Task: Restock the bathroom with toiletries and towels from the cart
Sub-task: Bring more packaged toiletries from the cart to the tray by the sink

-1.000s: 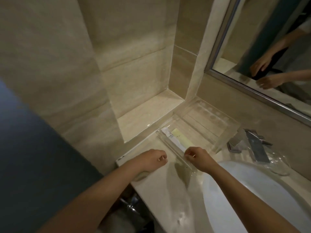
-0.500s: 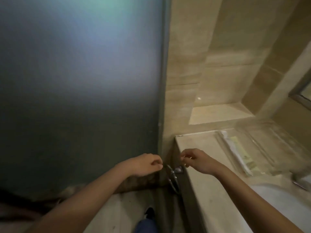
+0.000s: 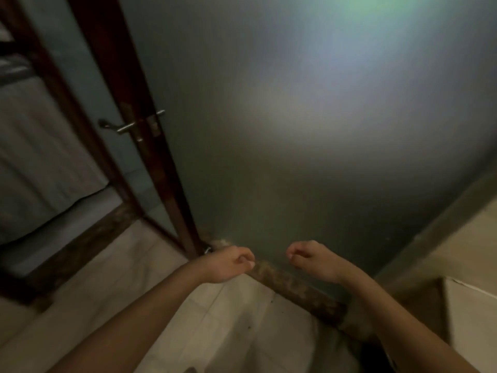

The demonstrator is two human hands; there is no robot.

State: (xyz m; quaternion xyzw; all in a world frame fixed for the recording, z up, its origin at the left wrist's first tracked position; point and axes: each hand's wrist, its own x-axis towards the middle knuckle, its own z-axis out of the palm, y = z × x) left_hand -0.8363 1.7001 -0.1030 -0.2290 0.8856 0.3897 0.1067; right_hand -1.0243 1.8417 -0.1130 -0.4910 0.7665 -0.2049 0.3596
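View: swung left since half a second ago. Beige stone counter [image 3: 474, 319]: now only a corner at lower right; the clear tray with its packaged toiletries has left the view. Frosted grey-blue glass panel [image 3: 322, 130]: fills the centre. Dark red-brown wooden door frame [image 3: 152, 160] with silver lever handle [image 3: 125, 127]: newly visible at left. Left hand [image 3: 228, 265], right hand [image 3: 312, 261]: as before, raised side by side above the pale tiled floor [image 3: 215, 324], loosely clenched, nothing seen in either.

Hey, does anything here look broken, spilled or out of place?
Nothing clearly. The brown sill under the frosted glass panel looks mottled, but blur hides whether that is wear.
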